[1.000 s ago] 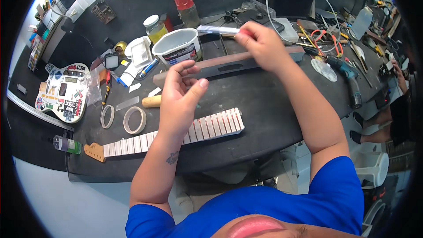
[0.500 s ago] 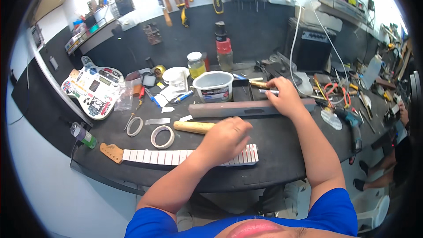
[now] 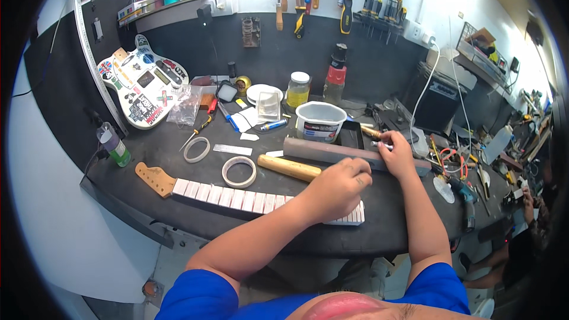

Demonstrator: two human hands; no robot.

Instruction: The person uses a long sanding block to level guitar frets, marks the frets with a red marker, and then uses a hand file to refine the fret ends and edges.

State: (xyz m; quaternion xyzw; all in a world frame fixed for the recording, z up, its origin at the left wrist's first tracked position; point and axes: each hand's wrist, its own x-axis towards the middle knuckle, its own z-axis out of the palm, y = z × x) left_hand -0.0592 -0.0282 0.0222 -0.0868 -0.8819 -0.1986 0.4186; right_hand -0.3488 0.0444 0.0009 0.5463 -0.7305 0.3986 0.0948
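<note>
A guitar neck (image 3: 231, 198) lies across the near side of the bench, its fretboard covered with whitish tape strips between the frets. My left hand (image 3: 341, 191) is above the neck's right end, fingers curled together; whatever they pinch is hidden. Beyond it lies a rounded wooden stick (image 3: 287, 167), partly behind that hand. My right hand (image 3: 397, 153) is at the right part of a long grey-brown beam (image 3: 332, 153), closed on a small whitish stick (image 3: 381, 144) whose exact kind I cannot make out.
Two tape rolls (image 3: 239, 172) and a metal strip (image 3: 232, 149) lie left of the wooden stick. Behind the beam stand a white tub (image 3: 320, 121) and a jar (image 3: 298, 90). A stickered guitar body (image 3: 141, 86) rests at left. A cordless drill (image 3: 464, 198) lies at right.
The whole view has turned, so the bench things sit further right and tilted. My left hand stays over the neck's right end, and my right hand keeps the whitish stick by the beam.
</note>
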